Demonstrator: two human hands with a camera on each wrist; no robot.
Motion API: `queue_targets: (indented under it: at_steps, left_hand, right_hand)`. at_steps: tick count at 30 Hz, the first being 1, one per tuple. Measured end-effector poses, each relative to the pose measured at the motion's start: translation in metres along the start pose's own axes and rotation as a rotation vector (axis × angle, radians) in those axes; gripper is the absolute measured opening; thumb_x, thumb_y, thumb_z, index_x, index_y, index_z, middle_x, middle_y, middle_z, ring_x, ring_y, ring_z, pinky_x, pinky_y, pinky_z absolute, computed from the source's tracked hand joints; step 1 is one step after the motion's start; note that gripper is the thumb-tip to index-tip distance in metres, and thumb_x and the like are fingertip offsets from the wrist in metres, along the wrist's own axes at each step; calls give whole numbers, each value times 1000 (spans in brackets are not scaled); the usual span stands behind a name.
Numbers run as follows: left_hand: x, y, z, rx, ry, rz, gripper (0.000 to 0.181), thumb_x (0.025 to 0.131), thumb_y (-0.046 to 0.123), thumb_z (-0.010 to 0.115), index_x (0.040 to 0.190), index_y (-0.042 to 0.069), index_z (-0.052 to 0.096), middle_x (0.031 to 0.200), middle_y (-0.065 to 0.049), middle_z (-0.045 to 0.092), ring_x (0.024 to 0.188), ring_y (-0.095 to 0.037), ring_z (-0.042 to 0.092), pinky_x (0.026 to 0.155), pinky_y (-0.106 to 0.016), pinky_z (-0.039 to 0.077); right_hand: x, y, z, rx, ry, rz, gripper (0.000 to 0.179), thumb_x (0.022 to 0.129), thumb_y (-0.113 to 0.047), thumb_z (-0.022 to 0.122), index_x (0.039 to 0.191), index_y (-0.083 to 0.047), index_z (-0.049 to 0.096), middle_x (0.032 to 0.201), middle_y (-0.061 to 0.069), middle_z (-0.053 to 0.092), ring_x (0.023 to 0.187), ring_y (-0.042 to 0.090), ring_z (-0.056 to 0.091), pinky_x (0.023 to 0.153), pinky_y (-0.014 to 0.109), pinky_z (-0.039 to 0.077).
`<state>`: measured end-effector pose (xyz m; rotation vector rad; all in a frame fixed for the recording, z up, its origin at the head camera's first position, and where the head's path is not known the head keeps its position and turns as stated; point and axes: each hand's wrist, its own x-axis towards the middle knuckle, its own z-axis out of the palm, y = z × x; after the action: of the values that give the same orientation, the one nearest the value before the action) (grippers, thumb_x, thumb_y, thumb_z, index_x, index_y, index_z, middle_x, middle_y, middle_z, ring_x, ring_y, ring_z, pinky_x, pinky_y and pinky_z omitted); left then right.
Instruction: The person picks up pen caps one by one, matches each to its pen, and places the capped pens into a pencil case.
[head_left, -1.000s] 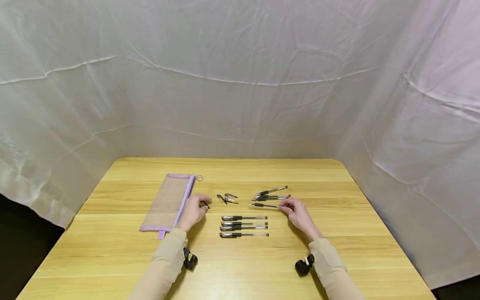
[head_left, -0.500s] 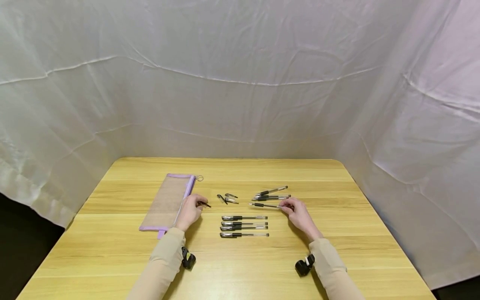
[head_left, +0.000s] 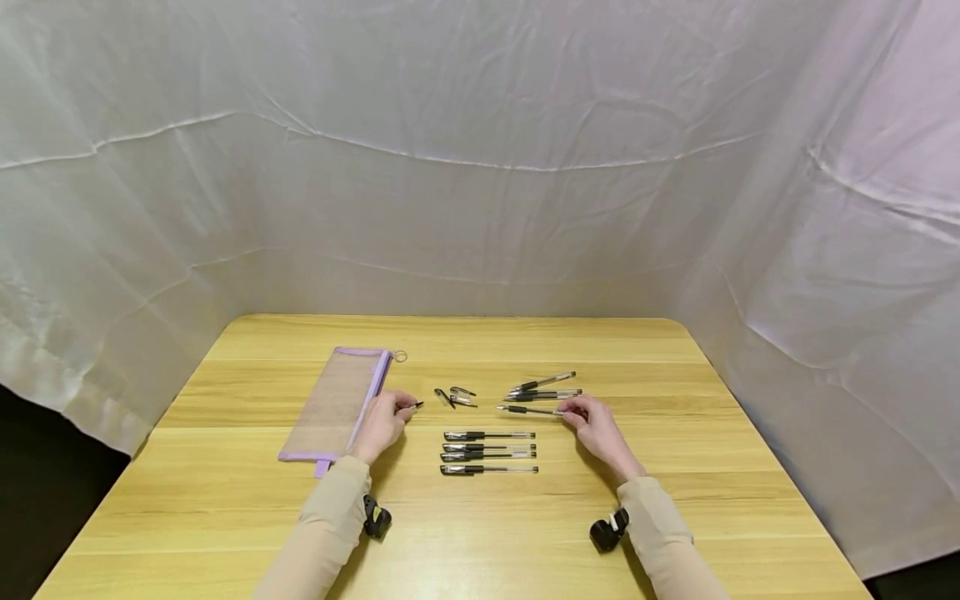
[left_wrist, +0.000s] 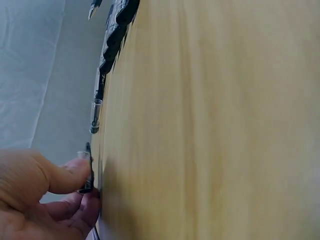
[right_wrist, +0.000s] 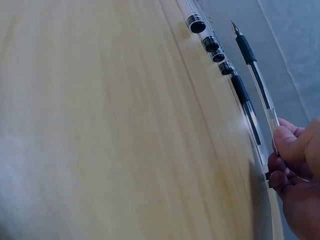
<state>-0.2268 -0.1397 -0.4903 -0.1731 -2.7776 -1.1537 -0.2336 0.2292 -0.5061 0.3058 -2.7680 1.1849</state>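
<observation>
Clear-and-black pen (head_left: 532, 411), uncapped, held pretty much level, lower frame right of center in the head view, tip pointing left. Clear-and-black cap (head_left: 417, 406)'s pinched left of center, dark end facing right.

On the table (head_left: 480, 550), the pouch (head_left: 333, 404) lies to the left, beside the left hand (head_left: 384, 425), which holds a pen cap (head_left: 416, 406). Loose caps (head_left: 463, 401) sit right of that hand — behind the row of capped pens (head_left: 471, 456) — while the uncapped pens (head_left: 523, 397) lie farther right, just beyond the pen (head_left: 521, 409) in the right hand (head_left: 596, 429).
</observation>
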Motion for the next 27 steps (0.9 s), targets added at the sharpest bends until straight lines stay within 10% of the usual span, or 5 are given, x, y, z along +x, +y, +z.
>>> queue_targets:
  at_steps: [19, 27]
  left_hand:
    - [0, 29, 17, -401, -141, 14, 26, 84, 3, 77, 109, 1, 74, 106, -18, 75, 83, -14, 68, 74, -18, 55]
    - [-2, 33, 18, -473, -200, 75, 27, 87, 5, 75, 112, -4, 72, 110, -24, 73, 89, -30, 72, 74, -17, 57]
  right_hand:
    - [0, -29, 7, 40, 7, -68, 15, 94, 2, 62, 102, -5, 73, 105, 13, 71, 98, 23, 64, 85, 29, 54]
    - [0, -39, 9, 62, -14, -73, 15, 94, 2, 62, 103, -4, 72, 106, 13, 69, 98, 23, 64, 85, 26, 55]
